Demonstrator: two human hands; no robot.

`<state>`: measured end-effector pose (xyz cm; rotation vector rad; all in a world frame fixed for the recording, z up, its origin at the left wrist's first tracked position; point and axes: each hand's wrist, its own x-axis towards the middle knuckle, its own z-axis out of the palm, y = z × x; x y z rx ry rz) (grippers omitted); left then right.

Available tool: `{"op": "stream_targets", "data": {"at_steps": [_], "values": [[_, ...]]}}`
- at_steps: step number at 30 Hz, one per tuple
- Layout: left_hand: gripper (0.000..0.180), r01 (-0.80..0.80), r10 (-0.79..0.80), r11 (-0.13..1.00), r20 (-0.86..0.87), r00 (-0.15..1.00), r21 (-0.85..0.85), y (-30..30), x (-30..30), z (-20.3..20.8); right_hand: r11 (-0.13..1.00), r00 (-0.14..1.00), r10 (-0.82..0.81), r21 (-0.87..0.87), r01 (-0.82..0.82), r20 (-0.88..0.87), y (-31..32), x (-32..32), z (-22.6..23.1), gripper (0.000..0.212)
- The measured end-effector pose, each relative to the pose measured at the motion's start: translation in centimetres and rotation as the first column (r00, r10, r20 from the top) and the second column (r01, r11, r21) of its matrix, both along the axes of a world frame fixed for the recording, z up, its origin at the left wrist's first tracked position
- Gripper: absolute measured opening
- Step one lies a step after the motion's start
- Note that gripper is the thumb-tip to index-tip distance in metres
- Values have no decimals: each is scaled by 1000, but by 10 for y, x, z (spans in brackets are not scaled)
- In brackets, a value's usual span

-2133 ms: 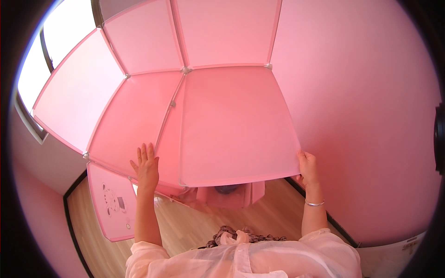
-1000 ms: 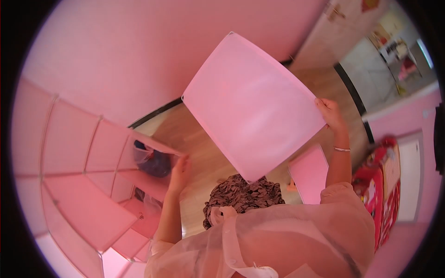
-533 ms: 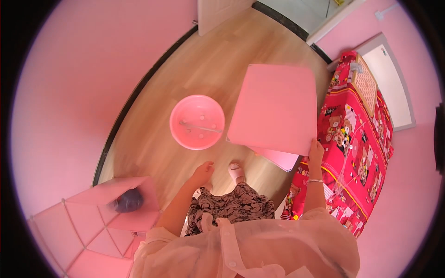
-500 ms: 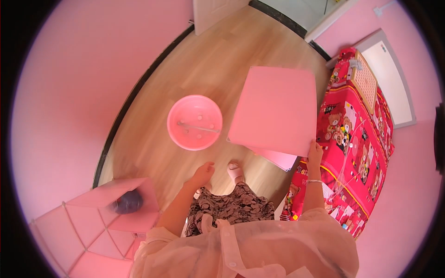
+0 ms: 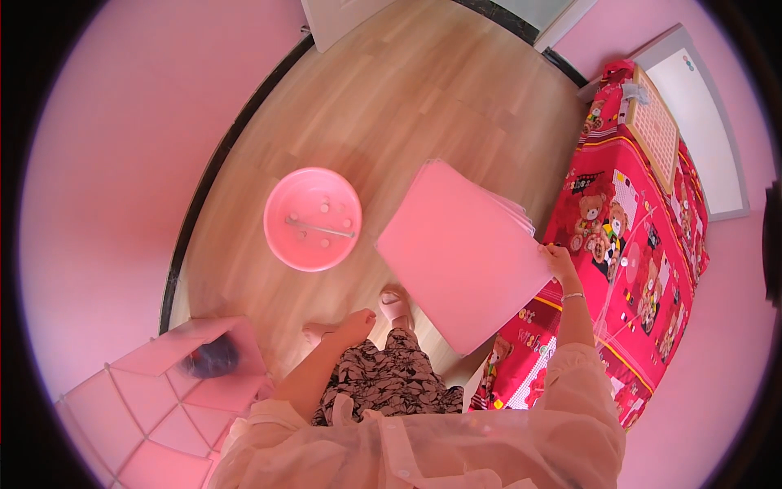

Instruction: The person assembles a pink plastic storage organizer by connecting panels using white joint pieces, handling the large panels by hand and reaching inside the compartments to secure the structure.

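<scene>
Far left, I see a pink cube shelf with a dark bundle in one compartment; next, a pink basin stands on the wooden floor, well apart from the hands, a pale rod and small white pieces inside; the left hand hangs in front of the patterned skirt, holding nothing I can make out, though I cannot tell how far its fingers are spread; then the pink panel lies over other panels, their edges fanning out beyond it; to line it up well, I judge, turn it flat and gently, without bending its corner; the right hand pinches that panel's right corner, just beside the red bed cover.
</scene>
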<state>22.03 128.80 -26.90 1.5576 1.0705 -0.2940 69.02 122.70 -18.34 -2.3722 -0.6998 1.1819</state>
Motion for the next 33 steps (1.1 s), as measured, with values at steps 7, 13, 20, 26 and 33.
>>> {"op": "stream_targets", "data": {"at_steps": [7,13,20,26,33], "values": [[30,-83,83,997,-93,992,5,-7,-3,-9,846,478,510,-316,-430,715,12,65,-63,26],[24,-145,149,988,-83,985,55,-16,-34,35,157,-255,943,-959,-235,216,15,72,-82,33],[28,-204,208,977,57,976,-64,-35,-95,74,744,635,639,-137,-654,435,64,-87,-94,35],[25,-500,544,800,-49,838,331,-60,-169,150,550,492,789,-67,-832,369,145,-252,-45,30],[10,-304,886,331,-183,427,893,-135,-354,272,256,336,917,330,-908,214,214,-487,46,24]]}}
